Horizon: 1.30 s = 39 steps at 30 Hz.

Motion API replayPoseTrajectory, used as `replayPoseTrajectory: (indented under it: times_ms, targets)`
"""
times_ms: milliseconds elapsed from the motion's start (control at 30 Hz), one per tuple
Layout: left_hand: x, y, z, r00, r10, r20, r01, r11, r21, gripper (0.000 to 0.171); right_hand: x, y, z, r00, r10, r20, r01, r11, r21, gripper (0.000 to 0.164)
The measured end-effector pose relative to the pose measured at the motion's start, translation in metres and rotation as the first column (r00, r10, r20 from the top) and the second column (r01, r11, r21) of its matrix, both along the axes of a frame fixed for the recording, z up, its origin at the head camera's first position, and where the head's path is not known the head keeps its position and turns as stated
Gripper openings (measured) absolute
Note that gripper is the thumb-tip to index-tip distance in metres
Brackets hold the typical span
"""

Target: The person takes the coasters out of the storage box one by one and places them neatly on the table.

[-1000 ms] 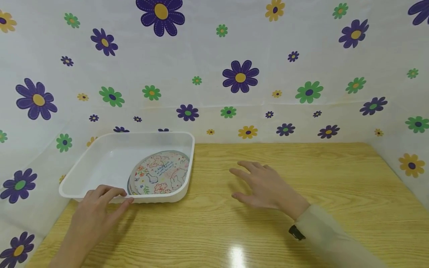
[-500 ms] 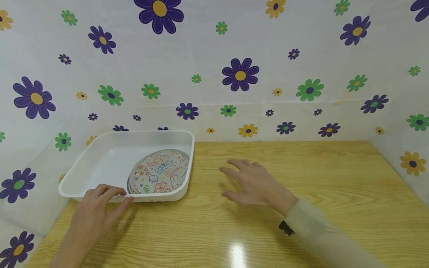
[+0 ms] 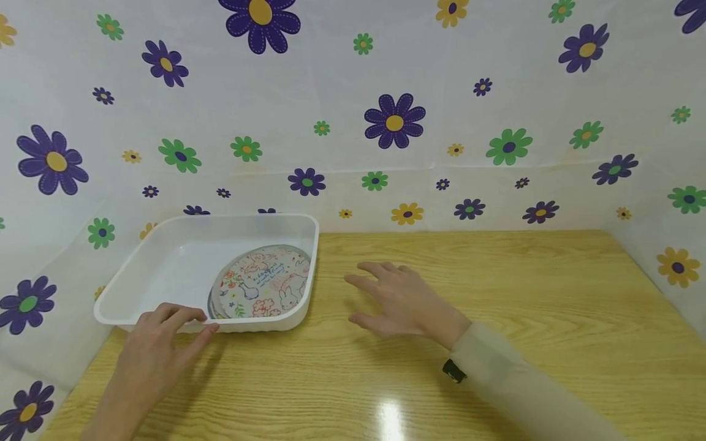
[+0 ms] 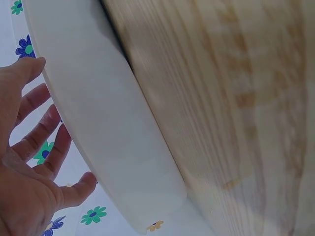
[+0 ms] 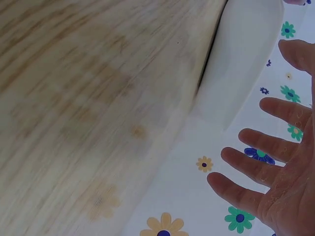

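A white plastic tray [image 3: 165,269] sits on the wooden table at the left in the head view. Inside it, on the right, lies a round flat mat [image 3: 261,285] printed with a rabbit, flowers and writing. The edge of another round piece shows beneath it. The left hand [image 3: 160,343] holds the tray's near rim, fingertips over the edge and thumb at its outer side. The right hand [image 3: 399,300] hovers over the table to the right of the tray, holding nothing. In the right wrist view its fingers [image 5: 253,164] are spread and nearly straight, apart from the tray.
The wooden table [image 3: 524,294] stretches to the right of the tray. White cloth [image 3: 342,73] with purple, green and yellow flowers stands behind the table and along both sides. The right sleeve carries a small black piece [image 3: 455,371] near the wrist.
The right hand has moved left, closer to the tray, its fingers still spread. The left hand stays at the tray's rim, and the tray and mat keep their places.
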State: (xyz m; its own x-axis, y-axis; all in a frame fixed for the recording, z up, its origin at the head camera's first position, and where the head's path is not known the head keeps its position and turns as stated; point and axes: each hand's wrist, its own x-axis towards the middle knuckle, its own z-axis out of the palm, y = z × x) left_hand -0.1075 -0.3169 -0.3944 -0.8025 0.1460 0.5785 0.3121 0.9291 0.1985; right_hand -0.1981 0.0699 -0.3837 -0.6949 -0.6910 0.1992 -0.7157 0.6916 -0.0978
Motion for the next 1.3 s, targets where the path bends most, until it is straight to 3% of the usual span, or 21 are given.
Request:
replayPoseTrajectory:
  times_ms: [800, 1033, 1300]
  targets:
    - [0.000, -0.001, 0.000, 1.000, 0.011, 0.001, -0.011, 1.000, -0.011, 0.024, -0.015, -0.047, 0.008, 0.999, 0.041, -0.001, -0.041, 0.999, -0.036, 0.063]
    - [0.001, -0.001, -0.002, 1.000, -0.002, -0.025, 0.002, 1.000, -0.006, 0.025, -0.020, -0.065, 0.013, 0.996, 0.078, -0.049, -0.080, 0.996, -0.035, 0.063]
    - [0.002, 0.000, -0.001, 1.000, 0.014, -0.001, -0.014, 1.000, 0.010, 0.024, -0.027, -0.088, 0.021, 0.987, 0.149, -0.057, -0.151, 0.988, -0.022, 0.062]
